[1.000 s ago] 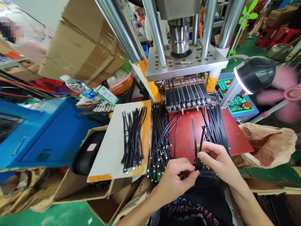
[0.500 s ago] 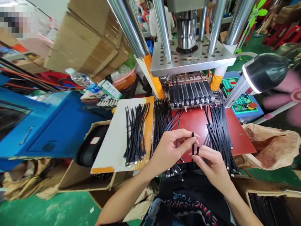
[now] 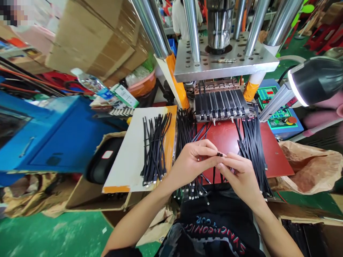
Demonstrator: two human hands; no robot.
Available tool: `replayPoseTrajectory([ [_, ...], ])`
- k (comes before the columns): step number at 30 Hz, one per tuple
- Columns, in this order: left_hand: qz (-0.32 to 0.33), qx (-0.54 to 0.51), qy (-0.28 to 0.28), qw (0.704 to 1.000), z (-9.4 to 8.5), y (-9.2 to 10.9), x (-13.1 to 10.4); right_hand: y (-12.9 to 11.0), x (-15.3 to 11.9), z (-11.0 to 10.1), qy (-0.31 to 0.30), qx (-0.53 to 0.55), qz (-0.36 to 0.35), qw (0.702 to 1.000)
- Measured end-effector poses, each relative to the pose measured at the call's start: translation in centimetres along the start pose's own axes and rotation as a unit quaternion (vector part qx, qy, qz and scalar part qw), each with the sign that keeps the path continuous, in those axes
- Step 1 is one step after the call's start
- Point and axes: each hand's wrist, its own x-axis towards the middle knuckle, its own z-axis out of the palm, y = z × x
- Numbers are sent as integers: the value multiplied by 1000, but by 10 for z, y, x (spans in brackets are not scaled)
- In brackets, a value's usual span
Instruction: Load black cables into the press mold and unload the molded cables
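Just above the front of the red work surface (image 3: 278,157), my left hand (image 3: 194,160) and my right hand (image 3: 241,171) meet at the fingertips. Both are closed in a pinch around black flat cables (image 3: 219,154), whose ends show between the fingers. Lengths of these cables hang below my hands, and exactly how many each hand holds is hidden. To the right lies a bundle of black cables (image 3: 253,142). Left of my hands, another bundle (image 3: 186,125) runs toward the front edge, with metal connectors at its near ends.
A press with a steel plate (image 3: 227,69) stands over a slotted fixture (image 3: 222,105) loaded with cables. On the left, a white board (image 3: 123,153) carries more cables (image 3: 154,150). A lamp (image 3: 316,80), control box (image 3: 281,107) and paper-lined bin (image 3: 313,164) are at right.
My hands have come together, bringing the cable ends side by side between the fingertips. Before, the left hand held one end upright, higher than the right hand's. The view has shifted slightly.
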Motion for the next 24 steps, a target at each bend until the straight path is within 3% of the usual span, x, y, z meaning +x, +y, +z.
replayPoseTrajectory([
  [5, 113, 133, 68, 982, -7, -4, 20, 14, -4, 20, -22, 37, 89, 995],
  [8, 158, 205, 161, 952, -26, -12, 53, 18, -15, 25, -113, 37, 129, 984],
  [11, 154, 252, 208, 932, -53, -34, 100, 18, -2, 7, -215, 1, 103, 971],
  [13, 126, 276, 216, 928, -68, -53, 133, 16, 28, -18, -224, -41, 78, 971],
  [16, 99, 308, 240, 915, -79, -77, 174, 21, 98, -54, -163, -87, 48, 982],
  [18, 88, 309, 260, 911, -81, -83, 188, 29, 148, -66, -132, -90, 34, 987],
  [20, 88, 302, 285, 906, -80, -83, 188, 42, 189, -66, -121, -81, 31, 989],
  [22, 131, 312, 279, 899, -78, -80, 174, 56, 217, -60, -122, -69, 36, 989],
  [24, 209, 357, 193, 890, -77, -76, 152, 67, 234, -52, -124, -71, 39, 989],
])
